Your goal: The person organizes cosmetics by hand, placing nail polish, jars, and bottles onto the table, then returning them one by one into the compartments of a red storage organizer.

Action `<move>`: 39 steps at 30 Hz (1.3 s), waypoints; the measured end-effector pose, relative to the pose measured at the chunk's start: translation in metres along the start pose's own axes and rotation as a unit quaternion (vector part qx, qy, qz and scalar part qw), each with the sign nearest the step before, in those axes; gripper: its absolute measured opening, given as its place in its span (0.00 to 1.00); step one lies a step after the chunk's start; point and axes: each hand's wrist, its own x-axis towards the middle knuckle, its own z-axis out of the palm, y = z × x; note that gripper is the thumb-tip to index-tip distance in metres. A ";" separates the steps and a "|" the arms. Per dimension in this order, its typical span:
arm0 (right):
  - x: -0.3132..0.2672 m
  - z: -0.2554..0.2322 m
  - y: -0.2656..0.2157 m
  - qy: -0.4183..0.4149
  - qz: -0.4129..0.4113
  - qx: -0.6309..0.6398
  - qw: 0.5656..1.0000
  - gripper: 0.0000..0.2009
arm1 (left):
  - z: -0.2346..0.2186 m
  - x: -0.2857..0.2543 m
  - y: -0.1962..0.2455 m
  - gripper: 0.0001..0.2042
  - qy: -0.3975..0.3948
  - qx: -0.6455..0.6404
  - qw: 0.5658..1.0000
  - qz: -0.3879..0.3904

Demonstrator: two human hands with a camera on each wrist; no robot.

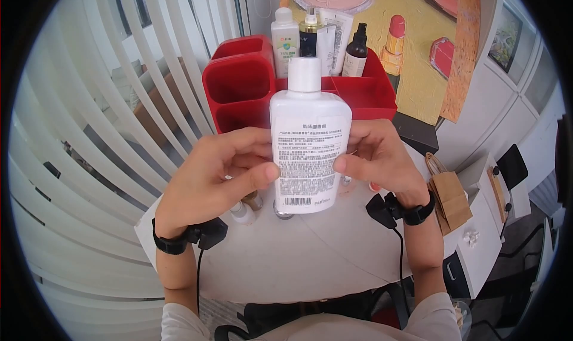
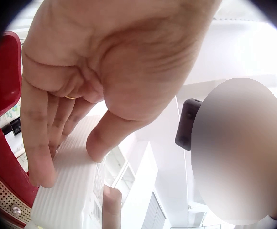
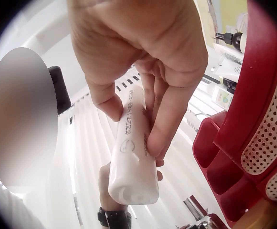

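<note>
Held upright over the table, a white lotion bottle (image 1: 310, 156) with a white cap turns its printed back label and barcode toward the head camera. My left hand (image 1: 209, 168) pinches one side of it, thumb on the front edge and fingers behind. On the opposite side, my right hand (image 1: 385, 159) grips it the same way. The left wrist view shows the ribbed side of the bottle (image 2: 64, 186) between thumb and fingers. From the right wrist, the base of the bottle (image 3: 133, 186) faces the camera, and lettering runs along its side.
Behind the bottle stands a red organizer (image 1: 239, 81) holding several bottles and tubes, among them a dark spray bottle (image 1: 356, 51). Small bottles (image 1: 242, 213) stand on the white table (image 1: 298, 254) near my left hand. Blinds (image 1: 101, 156) line the left; a paper bag (image 1: 450, 201) sits right.
</note>
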 end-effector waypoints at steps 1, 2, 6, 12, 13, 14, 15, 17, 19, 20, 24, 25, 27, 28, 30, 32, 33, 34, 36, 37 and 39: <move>-0.001 0.000 -0.004 0.009 0.020 -0.032 0.999 0.15 | 0.001 0.001 0.000 0.14 0.007 -0.014 1.000 -0.003; 0.000 0.002 0.000 0.008 0.020 -0.032 0.999 0.15 | 0.003 0.001 0.001 0.14 0.007 -0.013 1.000 -0.003; 0.004 0.023 0.006 0.113 -0.075 -0.007 0.991 0.14 | 0.017 0.004 0.005 0.14 0.149 0.089 0.984 0.031; 0.006 0.037 0.007 0.151 -0.060 -0.053 0.985 0.14 | 0.042 0.010 -0.005 0.35 0.169 0.196 0.960 0.109; 0.007 0.038 0.008 0.151 -0.055 -0.024 0.987 0.14 | 0.044 0.010 -0.001 0.36 0.178 0.225 0.953 0.100; 0.006 0.037 0.004 0.149 -0.055 -0.025 0.987 0.14 | 0.045 0.011 0.001 0.37 0.187 0.252 0.945 0.091; 0.004 0.036 -0.002 0.120 -0.057 -0.030 0.991 0.14 | 0.044 0.013 -0.002 0.37 0.188 0.252 0.945 0.091; 0.003 0.036 -0.002 0.079 -0.071 -0.002 0.994 0.11 | 0.040 0.021 -0.012 0.36 0.239 0.160 0.944 0.163; 0.003 0.033 -0.002 0.065 -0.099 -0.025 0.993 0.12 | 0.031 0.016 -0.005 0.35 0.195 0.085 0.970 0.115; 0.003 0.031 -0.002 0.053 -0.128 -0.048 0.989 0.13 | 0.029 0.014 0.000 0.35 0.146 0.010 0.987 0.066; 0.004 0.020 -0.002 0.143 -0.099 -0.004 0.985 0.19 | 0.032 0.012 0.007 0.37 0.085 -0.131 0.988 -0.015; 0.002 0.019 -0.009 0.119 -0.085 0.033 0.989 0.23 | 0.033 0.012 0.009 0.36 0.066 -0.128 0.989 -0.016; 0.001 0.016 -0.011 0.077 -0.060 0.058 0.994 0.26 | 0.035 0.013 0.005 0.36 0.029 -0.106 0.994 -0.016; 0.000 0.014 -0.013 0.077 -0.061 0.056 0.994 0.26 | 0.035 0.013 0.004 0.35 -0.005 -0.085 0.996 -0.019; -0.001 0.008 -0.017 0.046 -0.025 0.013 0.999 0.25 | 0.040 0.014 0.004 0.38 -0.015 -0.060 0.998 -0.017; -0.004 0.005 -0.021 0.049 -0.010 0.004 0.999 0.24 | 0.045 0.015 0.000 0.44 -0.012 -0.076 0.997 -0.030; -0.006 0.004 -0.018 0.083 -0.054 0.011 0.995 0.24 | 0.046 0.015 -0.003 0.44 -0.013 -0.077 0.997 -0.024; -0.007 0.003 -0.019 0.117 -0.097 0.018 0.988 0.24 | 0.045 0.014 -0.006 0.46 0.011 -0.072 0.997 0.031; -0.011 -0.014 -0.043 0.199 -0.055 -0.064 0.976 0.20 | 0.034 0.009 0.001 0.50 0.077 0.013 0.992 0.098; -0.008 -0.028 -0.044 0.237 -0.069 -0.086 0.965 0.19 | 0.027 0.007 0.003 0.49 0.106 0.013 0.989 0.106; 0.002 -0.057 -0.050 0.305 -0.098 -0.145 0.936 0.21 | 0.016 0.001 0.013 0.42 0.136 0.019 0.984 0.112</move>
